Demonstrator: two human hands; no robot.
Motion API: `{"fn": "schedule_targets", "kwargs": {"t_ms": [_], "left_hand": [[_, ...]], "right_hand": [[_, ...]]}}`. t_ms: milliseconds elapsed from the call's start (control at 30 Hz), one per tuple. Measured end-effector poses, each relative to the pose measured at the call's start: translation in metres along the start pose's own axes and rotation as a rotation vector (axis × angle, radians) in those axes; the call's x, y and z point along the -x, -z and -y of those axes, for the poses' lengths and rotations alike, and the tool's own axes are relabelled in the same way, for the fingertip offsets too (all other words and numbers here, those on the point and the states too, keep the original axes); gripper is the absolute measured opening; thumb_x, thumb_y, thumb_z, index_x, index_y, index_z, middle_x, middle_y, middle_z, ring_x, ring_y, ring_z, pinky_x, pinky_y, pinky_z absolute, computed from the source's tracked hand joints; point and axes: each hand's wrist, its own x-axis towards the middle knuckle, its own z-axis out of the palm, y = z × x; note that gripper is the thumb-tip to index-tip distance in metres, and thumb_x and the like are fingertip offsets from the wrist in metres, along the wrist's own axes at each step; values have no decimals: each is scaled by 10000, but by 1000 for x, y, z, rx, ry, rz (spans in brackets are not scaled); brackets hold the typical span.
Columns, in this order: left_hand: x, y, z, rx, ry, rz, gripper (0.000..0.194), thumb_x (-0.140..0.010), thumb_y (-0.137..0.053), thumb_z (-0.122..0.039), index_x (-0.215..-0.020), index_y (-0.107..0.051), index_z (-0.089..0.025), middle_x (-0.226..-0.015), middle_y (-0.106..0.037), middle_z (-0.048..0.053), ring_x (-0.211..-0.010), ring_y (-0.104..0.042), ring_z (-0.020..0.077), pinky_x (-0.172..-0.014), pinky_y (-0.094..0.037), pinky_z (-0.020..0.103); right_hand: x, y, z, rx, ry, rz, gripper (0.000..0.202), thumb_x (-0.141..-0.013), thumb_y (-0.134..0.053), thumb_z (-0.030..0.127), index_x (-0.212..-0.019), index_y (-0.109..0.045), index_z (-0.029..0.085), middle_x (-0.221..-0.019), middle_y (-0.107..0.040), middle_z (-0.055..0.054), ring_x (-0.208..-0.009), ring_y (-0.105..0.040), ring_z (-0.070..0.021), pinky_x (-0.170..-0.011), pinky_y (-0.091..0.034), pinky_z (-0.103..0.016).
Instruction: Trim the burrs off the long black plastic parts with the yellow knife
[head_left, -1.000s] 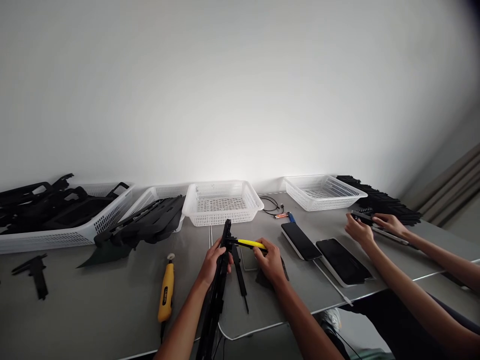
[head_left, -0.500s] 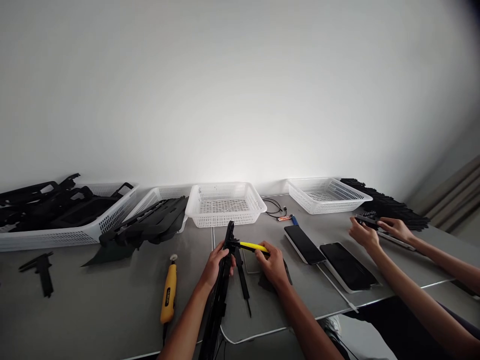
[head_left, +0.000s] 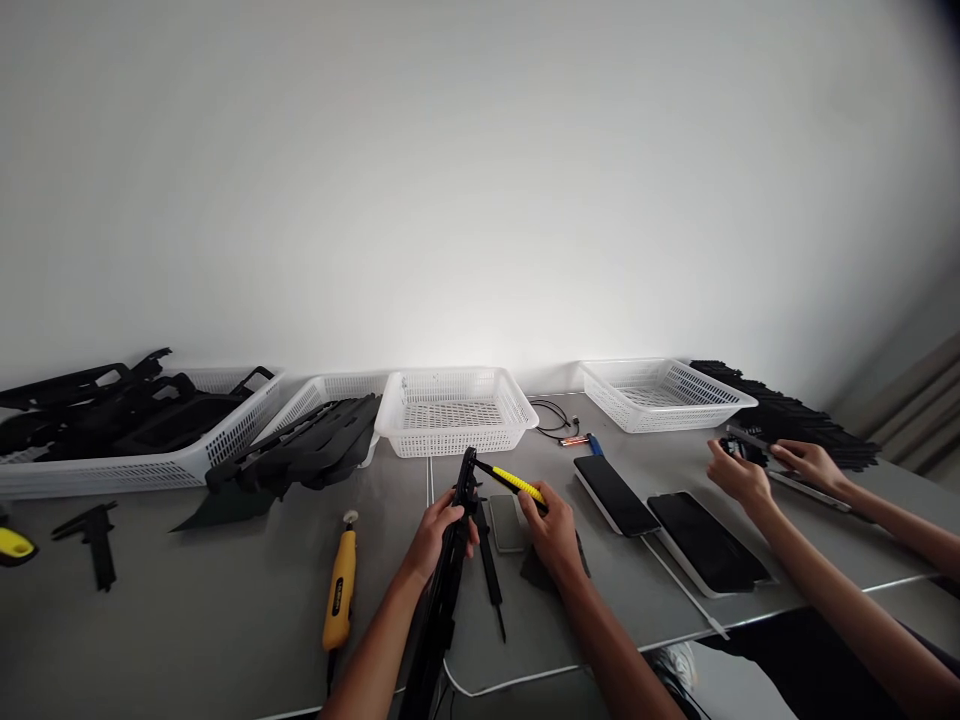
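My left hand (head_left: 433, 535) grips a long black plastic part (head_left: 442, 610), which slants up from the bottom edge of the view. My right hand (head_left: 553, 525) is closed round a yellow-handled craft knife (head_left: 519, 484). Its thin dark tip points left, close to the top end of the part; whether they touch I cannot tell. On the table between my hands lie a black pen-shaped tool (head_left: 491, 580) and a grey rectangular item (head_left: 508, 524). A dark cloth (head_left: 541, 572) is partly hidden under my right hand.
A yellow rotary tool (head_left: 340, 590) and black calipers (head_left: 96, 540) lie left. White baskets (head_left: 457, 440) line the wall, some with black parts. Phone-like devices (head_left: 705, 540) lie right, near a co-worker's hands (head_left: 739, 472) holding a small part.
The knife's tip has moved up along the black part, and its handle now slopes more. The view has shifted slightly left, showing a yellow-and-black object at the left edge.
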Motion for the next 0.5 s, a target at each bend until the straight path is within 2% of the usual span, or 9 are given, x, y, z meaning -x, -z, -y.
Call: {"fn": "schedule_targets", "kwargs": {"t_ms": [100,200,400,500], "left_hand": [[2,-1,-1,0,4,9,634,-840,-652,-489,-1330,-589,-92,-632,-722,43,-455,-606,163,-493,-434,255],[1,-2,-1,0,3,1,630,-847,-647,-488,-1336,-584,-96,-634,-724,42,-453,-605,161,-491,-428,250],[0,-2,0,2,-14,-49,454,-844,-667,-501,-1111,-644,-135,-645,-716,36,-461,-601,146,-486,-428,245],[1,-3,-2,8,-15,-49,480,-843,-677,-504,-1142,-662,-130,-647,-706,26,-477,-604,140,-498,-430,240]], "right_hand": [[0,0,-1,10,-27,-29,456,-988,-504,615,-837,-607,197,-711,-579,2,-650,-478,-160,-617,-357,-268],[1,2,1,-8,-13,8,430,-991,-512,589,-863,-624,194,-743,-602,-3,-679,-510,-165,-638,-370,-263],[5,7,7,-53,35,86,315,-933,-565,463,-791,-645,194,-706,-604,7,-690,-529,-169,-650,-365,-259],[5,7,6,-68,17,91,286,-904,-577,430,-754,-638,194,-675,-590,15,-669,-517,-163,-635,-356,-257]]}}
